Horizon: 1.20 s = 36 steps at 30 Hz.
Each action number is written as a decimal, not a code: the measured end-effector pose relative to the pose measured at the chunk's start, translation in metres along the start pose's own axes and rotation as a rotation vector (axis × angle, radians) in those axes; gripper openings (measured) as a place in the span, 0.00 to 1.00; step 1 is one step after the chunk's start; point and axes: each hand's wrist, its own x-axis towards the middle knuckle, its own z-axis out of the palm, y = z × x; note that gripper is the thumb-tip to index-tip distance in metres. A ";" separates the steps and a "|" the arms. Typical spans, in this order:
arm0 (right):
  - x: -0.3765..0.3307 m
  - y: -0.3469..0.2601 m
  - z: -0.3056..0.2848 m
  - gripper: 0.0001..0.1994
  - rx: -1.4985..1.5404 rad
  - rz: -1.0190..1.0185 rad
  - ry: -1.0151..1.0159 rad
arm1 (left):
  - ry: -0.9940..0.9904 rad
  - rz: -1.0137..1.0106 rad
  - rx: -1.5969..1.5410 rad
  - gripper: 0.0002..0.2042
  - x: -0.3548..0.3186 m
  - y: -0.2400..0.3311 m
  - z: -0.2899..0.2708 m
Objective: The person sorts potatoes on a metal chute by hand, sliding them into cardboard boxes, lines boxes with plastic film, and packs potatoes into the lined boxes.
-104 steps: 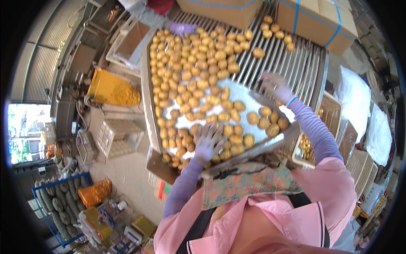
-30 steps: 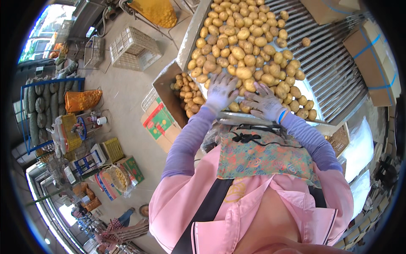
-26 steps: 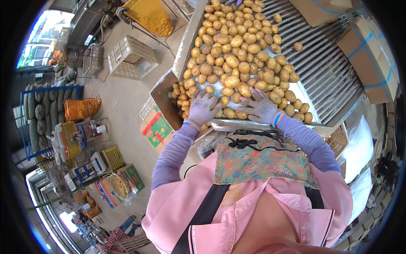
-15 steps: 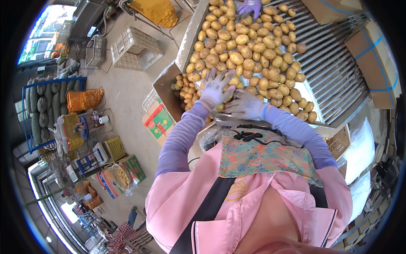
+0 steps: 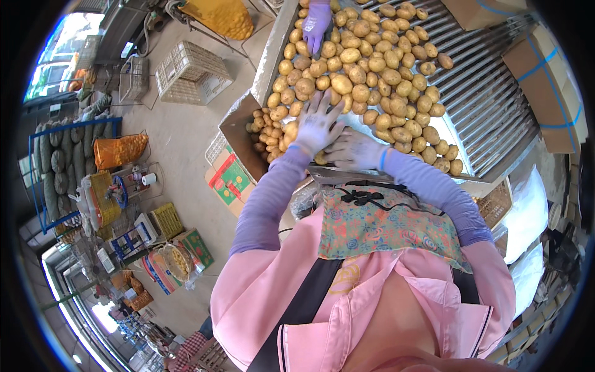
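Left hand (image 5: 317,124): fingers spread flat over potatoes (image 5: 359,68), at twelve o'clock, raking them.
Right hand (image 5: 354,150): open, corralling strays beside it.
Box (image 5: 238,133): below the table edge, catching potatoes.

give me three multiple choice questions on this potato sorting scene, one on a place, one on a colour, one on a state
1. Where is the open cardboard box that holds potatoes?
A. at the left edge of the roller table
B. on top of the rollers
C. under the white crate

2. What colour is the glove on the co-worker's hand at the top?
A. orange
B. purple
C. black

3. How is the left hand?
A. closed in a fist
B. holding a knife
C. open, fingers spread over the potatoes

Answers:
1. A, the box sits against the table's left rim, below the level of the rollers.
2. B, the glove reaching in from the top is purple.
3. C, its gloved fingers are splayed flat on the pile, beside the right hand.
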 end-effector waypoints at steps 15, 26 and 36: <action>-0.051 0.033 0.008 0.26 -0.219 0.097 0.308 | 0.074 -0.164 -0.030 0.27 0.026 0.018 0.018; -0.002 -0.014 -0.012 0.30 -0.188 0.238 0.017 | 0.149 -0.144 0.037 0.17 -0.053 -0.033 -0.032; -0.066 0.035 -0.013 0.19 -0.010 -0.049 0.185 | -0.011 -0.177 -0.070 0.35 -0.029 0.029 0.045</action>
